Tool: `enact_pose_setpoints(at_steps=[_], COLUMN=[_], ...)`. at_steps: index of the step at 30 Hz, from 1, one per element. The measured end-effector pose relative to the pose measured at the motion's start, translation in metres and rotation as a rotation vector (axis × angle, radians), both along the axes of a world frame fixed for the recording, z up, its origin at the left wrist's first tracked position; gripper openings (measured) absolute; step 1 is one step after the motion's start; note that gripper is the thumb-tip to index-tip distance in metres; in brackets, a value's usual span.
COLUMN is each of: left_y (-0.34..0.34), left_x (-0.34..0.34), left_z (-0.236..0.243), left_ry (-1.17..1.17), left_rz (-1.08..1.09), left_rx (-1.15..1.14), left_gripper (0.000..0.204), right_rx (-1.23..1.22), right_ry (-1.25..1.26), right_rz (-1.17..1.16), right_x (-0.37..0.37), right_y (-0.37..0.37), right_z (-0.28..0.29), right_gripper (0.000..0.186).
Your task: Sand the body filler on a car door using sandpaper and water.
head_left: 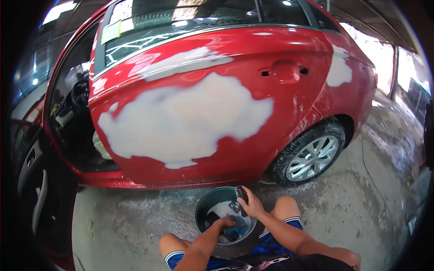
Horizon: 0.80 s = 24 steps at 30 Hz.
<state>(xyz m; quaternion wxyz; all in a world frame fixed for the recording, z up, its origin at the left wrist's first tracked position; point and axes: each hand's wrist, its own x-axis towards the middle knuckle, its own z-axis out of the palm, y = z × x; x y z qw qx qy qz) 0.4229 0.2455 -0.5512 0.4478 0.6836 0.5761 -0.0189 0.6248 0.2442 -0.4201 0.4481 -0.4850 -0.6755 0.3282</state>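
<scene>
Between my knees stands a dark green bucket (pixel 201 204) with whitish, soapy water and several items inside. My left hand (pixel 227 221) reaches down into it, its fingers closed against a soft blue thing (pixel 239 226) that looks like a cloth or sponge; the fingertips are partly hidden. At the bucket's far right rim, my right hand (pixel 253 205) grips a dark block (pixel 242 194), like a sanding block, held upright. A dark flat piece (pixel 231 233) lies in the water below my left hand, its kind unclear.
A red car fills the far side, its rear door (pixel 244 162) bearing a large whitish filler patch (pixel 181 117). The front door (pixel 49 198) hangs open at left. A rear wheel (pixel 312 158) is right of the bucket. A thin cable (pixel 377 180) crosses the wet concrete floor (pixel 334 212).
</scene>
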Motion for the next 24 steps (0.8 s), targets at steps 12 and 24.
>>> enact_pose_setpoints(at_steps=[12,24], left_y=[0.022,0.012], left_x=[0.001,0.008], left_z=[-0.076,-0.053], left_ry=[-0.035,-0.026], left_rz=[-0.245,-0.248], left_rx=[-0.297,-0.536], left_gripper=[0.069,0.061], right_rx=[-0.002,-0.084], right_ry=[-0.06,0.018], right_rz=[-0.001,0.029], right_x=[0.004,-0.006], right_y=[-0.003,-0.001], right_z=[0.004,0.012], right_gripper=[0.074,0.078])
